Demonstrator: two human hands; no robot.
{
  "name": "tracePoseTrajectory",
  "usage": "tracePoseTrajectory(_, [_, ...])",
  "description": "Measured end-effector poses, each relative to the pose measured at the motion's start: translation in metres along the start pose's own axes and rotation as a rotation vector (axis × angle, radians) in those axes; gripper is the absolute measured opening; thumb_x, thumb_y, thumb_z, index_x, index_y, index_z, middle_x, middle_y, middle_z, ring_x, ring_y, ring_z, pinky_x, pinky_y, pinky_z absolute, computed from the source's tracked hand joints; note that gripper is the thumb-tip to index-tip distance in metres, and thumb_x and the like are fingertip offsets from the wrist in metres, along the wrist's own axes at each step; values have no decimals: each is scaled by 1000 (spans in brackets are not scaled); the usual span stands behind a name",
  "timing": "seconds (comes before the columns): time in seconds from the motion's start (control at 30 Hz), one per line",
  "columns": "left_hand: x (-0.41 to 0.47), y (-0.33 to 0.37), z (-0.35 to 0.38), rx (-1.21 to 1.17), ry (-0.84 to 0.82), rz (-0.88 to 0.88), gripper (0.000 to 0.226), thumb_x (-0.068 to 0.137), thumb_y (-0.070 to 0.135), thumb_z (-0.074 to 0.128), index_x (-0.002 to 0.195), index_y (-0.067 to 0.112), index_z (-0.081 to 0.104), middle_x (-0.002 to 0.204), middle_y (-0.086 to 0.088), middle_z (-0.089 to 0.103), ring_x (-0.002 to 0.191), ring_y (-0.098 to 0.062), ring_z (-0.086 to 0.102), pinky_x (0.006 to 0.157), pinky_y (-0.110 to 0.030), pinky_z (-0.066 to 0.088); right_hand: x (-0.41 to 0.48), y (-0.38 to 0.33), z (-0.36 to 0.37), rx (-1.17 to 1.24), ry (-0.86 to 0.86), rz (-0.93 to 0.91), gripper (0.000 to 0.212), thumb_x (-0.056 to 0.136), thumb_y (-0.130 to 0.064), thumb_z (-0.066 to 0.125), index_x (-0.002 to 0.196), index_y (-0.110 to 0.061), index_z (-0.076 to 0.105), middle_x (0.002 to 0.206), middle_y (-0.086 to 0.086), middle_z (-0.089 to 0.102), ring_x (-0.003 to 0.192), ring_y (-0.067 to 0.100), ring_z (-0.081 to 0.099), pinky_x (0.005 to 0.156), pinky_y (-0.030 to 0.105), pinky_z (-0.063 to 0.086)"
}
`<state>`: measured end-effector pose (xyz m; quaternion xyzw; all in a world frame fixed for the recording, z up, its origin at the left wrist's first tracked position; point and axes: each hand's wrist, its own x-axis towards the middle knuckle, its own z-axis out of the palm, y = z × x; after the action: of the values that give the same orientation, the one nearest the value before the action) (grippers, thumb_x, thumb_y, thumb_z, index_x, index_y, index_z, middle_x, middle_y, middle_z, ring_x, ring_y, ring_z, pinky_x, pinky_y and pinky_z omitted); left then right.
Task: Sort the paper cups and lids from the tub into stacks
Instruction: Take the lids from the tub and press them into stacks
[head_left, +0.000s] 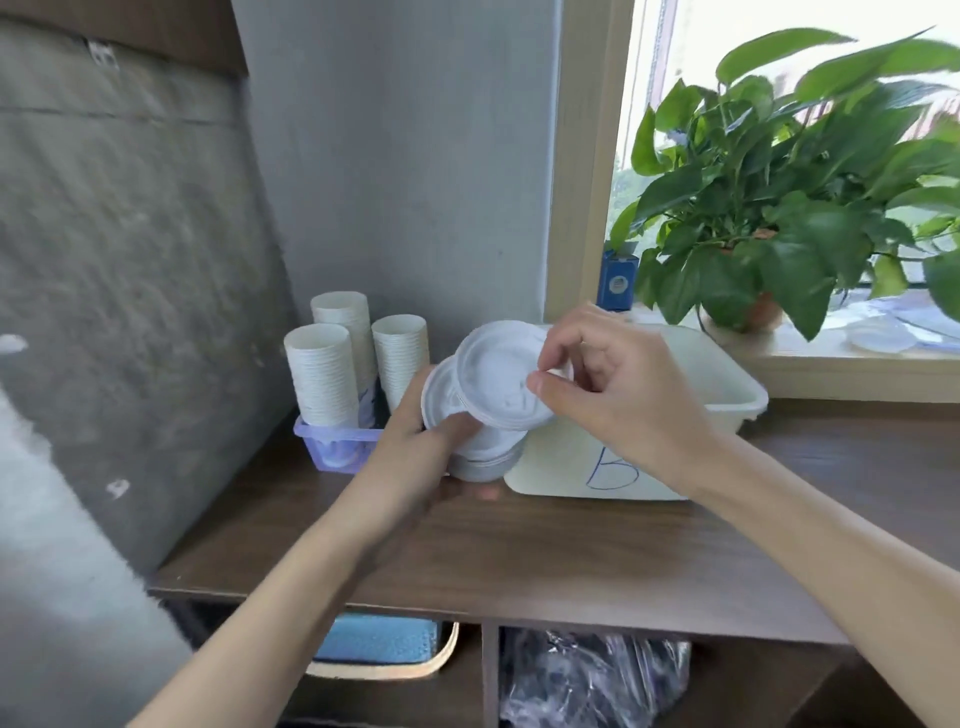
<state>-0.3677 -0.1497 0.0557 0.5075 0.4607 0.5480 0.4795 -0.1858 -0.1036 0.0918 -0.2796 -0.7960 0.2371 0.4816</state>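
My left hand (415, 447) grips a tilted stack of white plastic lids (480, 457) just above the brown shelf top. My right hand (613, 384) pinches a single white lid (498, 379) by its edge and holds it against the top of that stack. Behind both hands stands the cream tub (727, 395), marked with a blue letter B; its inside is hidden by my right hand. To the left, three stacks of white paper cups (324, 374) stand upside down in a small purple basket (332, 447).
The brown wooden shelf top (571, 551) runs from a grey wall on the left to a window sill on the right. A potted green plant (769, 218) and a blue box (618, 278) stand on the sill. More lids (883, 338) lie there.
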Motion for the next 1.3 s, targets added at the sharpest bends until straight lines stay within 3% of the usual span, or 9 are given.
tracePoseTrajectory(0.17, [-27, -24, -5, -110, 50, -165, 31, 94, 35, 48, 122, 33, 61, 120, -5, 68, 95, -29, 71, 70, -43, 56, -25, 7, 25, 2, -85, 79, 24, 82, -6, 70, 78, -26, 59, 82, -2, 55, 55, 11, 39, 59, 18, 35])
tracePoseTrajectory(0.43, [-32, -51, -2, -139, 50, -243, 70, 102, 58, 17, 113, 13, 70, 104, -17, 75, 95, -33, 70, 72, -44, 54, -52, 21, 50, -93, -155, 134, 19, 81, 1, 67, 83, -18, 65, 82, -8, 51, 56, 6, 42, 59, 10, 35])
tracePoseTrajectory(0.57, [-28, -65, -4, -35, -10, -198, 66, 90, 72, 37, 122, 22, 63, 111, -11, 73, 100, -29, 70, 74, -44, 57, -57, 28, 54, -139, -206, 135, 15, 82, 3, 64, 89, -11, 68, 83, -8, 48, 65, 0, 49, 64, 11, 35])
tracePoseTrajectory(0.7, [-25, -75, -2, 19, 59, -148, 38, 82, 40, 55, 119, 30, 55, 115, -3, 66, 100, -25, 68, 70, -50, 61, -64, 38, 57, -167, -228, 154, 17, 83, 1, 64, 94, -11, 68, 86, -9, 46, 63, 1, 47, 62, 12, 34])
tracePoseTrajectory(0.87, [-19, -98, -3, 150, 132, -51, 38, 80, 26, 49, 116, 33, 52, 114, 3, 62, 99, -14, 64, 65, -37, 61, -80, 62, 69, -145, -83, 212, 58, 81, -5, 69, 116, -38, 37, 96, -8, 41, 67, 8, 43, 67, 22, 42])
tracePoseTrajectory(0.93, [-17, -108, -5, 214, 137, 10, 36, 86, 20, 47, 119, 34, 51, 118, 6, 61, 104, -3, 60, 76, -24, 55, -83, 68, 77, -86, -49, 292, 62, 88, -15, 66, 130, -38, 27, 109, -6, 37, 88, 7, 46, 81, 18, 41])
tracePoseTrajectory(1.07, [-13, -121, -3, 295, 109, 95, 48, 81, 20, 41, 126, 36, 50, 129, 4, 55, 124, -12, 50, 106, -37, 41, -84, 77, 90, 198, -59, 555, 53, 97, -35, 49, 144, -19, 30, 134, -5, 43, 121, 3, 44, 96, 9, 33])
tracePoseTrajectory(1.17, [-10, -126, -1, 271, 101, 166, 36, 89, 38, 48, 125, 38, 51, 129, 6, 55, 125, -14, 50, 106, -36, 41, -88, 82, 99, 351, -32, 553, 49, 94, -43, 52, 134, -15, 47, 121, -6, 64, 110, 1, 59, 89, 10, 43])
tracePoseTrajectory(1.3, [-6, -134, -3, 330, 105, 180, 49, 86, 62, 53, 130, 47, 35, 129, 7, 56, 123, -11, 54, 104, -28, 44, -88, 85, 99, 480, 17, 559, 45, 87, -33, 58, 127, -15, 50, 116, -1, 66, 104, 1, 63, 85, 12, 46])
